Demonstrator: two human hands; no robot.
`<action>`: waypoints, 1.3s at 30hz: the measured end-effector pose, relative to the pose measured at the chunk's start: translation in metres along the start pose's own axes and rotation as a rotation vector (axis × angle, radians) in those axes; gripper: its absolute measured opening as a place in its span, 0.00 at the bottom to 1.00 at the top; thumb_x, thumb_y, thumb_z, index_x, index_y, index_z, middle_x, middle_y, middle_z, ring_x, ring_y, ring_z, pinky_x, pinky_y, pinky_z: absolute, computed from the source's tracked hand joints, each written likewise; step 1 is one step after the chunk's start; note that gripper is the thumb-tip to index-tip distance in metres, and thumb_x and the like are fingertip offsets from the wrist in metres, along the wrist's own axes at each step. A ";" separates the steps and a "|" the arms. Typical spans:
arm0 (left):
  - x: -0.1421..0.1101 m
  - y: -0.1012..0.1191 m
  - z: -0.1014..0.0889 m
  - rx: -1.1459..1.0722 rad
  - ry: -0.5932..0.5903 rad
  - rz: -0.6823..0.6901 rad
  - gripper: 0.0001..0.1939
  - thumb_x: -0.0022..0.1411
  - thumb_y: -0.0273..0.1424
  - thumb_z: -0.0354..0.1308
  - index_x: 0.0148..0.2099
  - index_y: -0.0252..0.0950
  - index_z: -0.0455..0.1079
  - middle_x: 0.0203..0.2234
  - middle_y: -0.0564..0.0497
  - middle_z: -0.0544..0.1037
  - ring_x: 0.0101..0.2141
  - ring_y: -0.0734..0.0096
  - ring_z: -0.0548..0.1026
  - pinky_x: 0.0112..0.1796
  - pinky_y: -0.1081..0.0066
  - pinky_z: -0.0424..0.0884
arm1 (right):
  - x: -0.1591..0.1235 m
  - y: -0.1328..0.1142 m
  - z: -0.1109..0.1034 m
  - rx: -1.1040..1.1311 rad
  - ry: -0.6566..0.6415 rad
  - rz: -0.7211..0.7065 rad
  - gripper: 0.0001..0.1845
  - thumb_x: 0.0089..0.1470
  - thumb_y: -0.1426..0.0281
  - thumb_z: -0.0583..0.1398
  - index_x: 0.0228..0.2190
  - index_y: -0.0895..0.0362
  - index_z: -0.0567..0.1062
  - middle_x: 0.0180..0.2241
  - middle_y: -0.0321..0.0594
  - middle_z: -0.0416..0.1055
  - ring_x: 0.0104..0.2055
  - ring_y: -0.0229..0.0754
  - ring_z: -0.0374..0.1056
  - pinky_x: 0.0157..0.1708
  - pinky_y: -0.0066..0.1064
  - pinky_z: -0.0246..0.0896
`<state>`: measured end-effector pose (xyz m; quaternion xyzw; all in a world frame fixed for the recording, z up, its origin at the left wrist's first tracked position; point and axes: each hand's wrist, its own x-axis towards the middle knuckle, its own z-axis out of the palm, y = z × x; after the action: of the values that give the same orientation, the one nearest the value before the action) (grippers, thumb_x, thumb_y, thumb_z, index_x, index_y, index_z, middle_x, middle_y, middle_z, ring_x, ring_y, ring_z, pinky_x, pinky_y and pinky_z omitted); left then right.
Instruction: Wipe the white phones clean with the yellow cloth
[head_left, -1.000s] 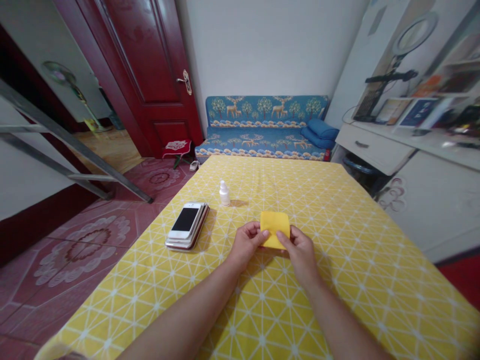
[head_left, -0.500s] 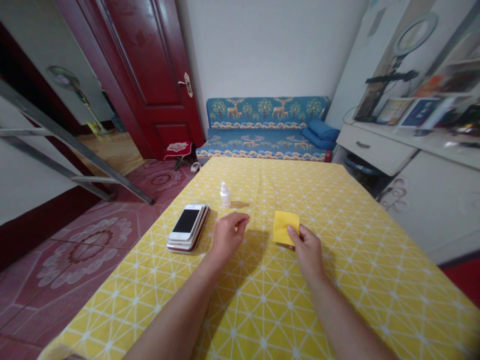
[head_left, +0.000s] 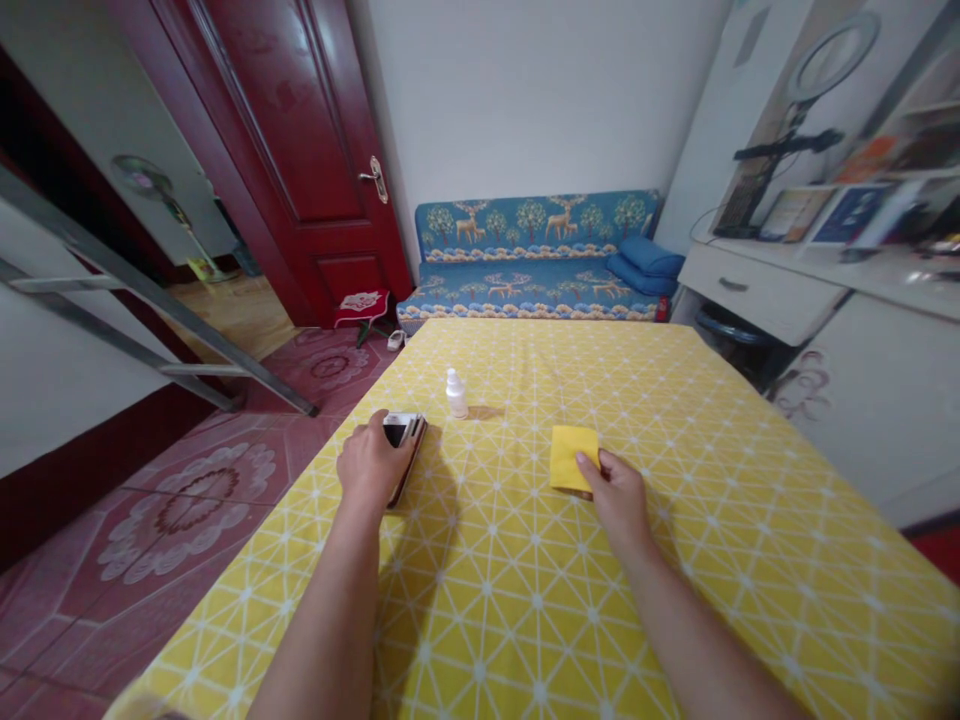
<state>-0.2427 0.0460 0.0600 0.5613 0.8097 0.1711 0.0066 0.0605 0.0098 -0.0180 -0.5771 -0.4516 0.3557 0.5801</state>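
The slippery phone stack (head_left: 403,450) is held by its edges in the closed left hand (head_left: 367,465), a yellow note (head_left: 571,458) lying under the open right hand (head_left: 616,503).

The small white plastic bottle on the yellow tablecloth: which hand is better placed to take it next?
Probably the left hand: closer to the white plastic bottle, though resting on a stack of phones. The right hand is farther, touching the yellow paper square.

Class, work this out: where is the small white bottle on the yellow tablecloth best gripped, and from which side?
Grip the small white bottle around its wider lower body, not its narrow top, coming from the near side. It stands upright, and the left hand is closest.
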 end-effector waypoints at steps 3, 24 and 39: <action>0.002 -0.002 -0.001 -0.035 0.013 -0.010 0.33 0.54 0.46 0.57 0.60 0.40 0.62 0.46 0.39 0.76 0.47 0.47 0.74 0.41 0.59 0.69 | 0.000 0.001 -0.001 -0.008 -0.002 0.003 0.18 0.48 0.54 0.62 0.30 0.57 0.75 0.24 0.37 0.72 0.26 0.42 0.67 0.25 0.30 0.63; -0.016 0.021 -0.005 -0.789 0.517 0.199 0.36 0.48 0.33 0.66 0.60 0.42 0.62 0.51 0.47 0.72 0.49 0.59 0.72 0.51 0.63 0.66 | 0.002 0.006 0.001 -0.032 -0.007 -0.013 0.17 0.49 0.54 0.62 0.28 0.57 0.75 0.24 0.37 0.72 0.27 0.42 0.68 0.25 0.29 0.62; -0.061 0.078 0.049 -2.177 -1.239 -0.613 0.25 0.60 0.33 0.51 0.56 0.20 0.61 0.42 0.33 0.77 0.47 0.53 0.75 0.48 0.57 0.71 | -0.001 -0.010 -0.002 0.164 0.082 0.069 0.20 0.45 0.54 0.65 0.33 0.58 0.76 0.27 0.38 0.74 0.28 0.41 0.68 0.22 0.27 0.62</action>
<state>-0.1394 0.0280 0.0252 0.0446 0.2112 0.4434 0.8699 0.0606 0.0071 -0.0080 -0.5569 -0.3766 0.3875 0.6307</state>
